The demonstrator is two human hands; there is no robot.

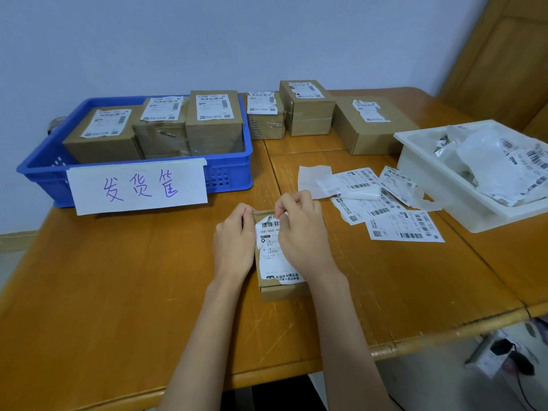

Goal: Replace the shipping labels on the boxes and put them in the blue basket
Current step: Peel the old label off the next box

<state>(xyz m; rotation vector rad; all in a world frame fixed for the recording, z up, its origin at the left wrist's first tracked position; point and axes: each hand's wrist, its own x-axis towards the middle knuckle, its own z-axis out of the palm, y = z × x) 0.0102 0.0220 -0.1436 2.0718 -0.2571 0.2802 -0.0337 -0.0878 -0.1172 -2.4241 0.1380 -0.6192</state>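
Brown cardboard box (281, 287) lies lengthwise away from the person; left hand (234, 241) grips its left edge. Right hand (299, 229) pinches the torn white label (271, 253) at its far end; peeling looks set to run toward the body.

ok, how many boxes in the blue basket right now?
3, in a row inside the blue basket: left box, middle box, right box. More could sit hidden behind them.

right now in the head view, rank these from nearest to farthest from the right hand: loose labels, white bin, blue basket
From the right hand:
1. loose labels, just to its right on the table
2. white bin, farther right
3. blue basket, back left; close to the bin's distance, so 2 and 3 are uncertain
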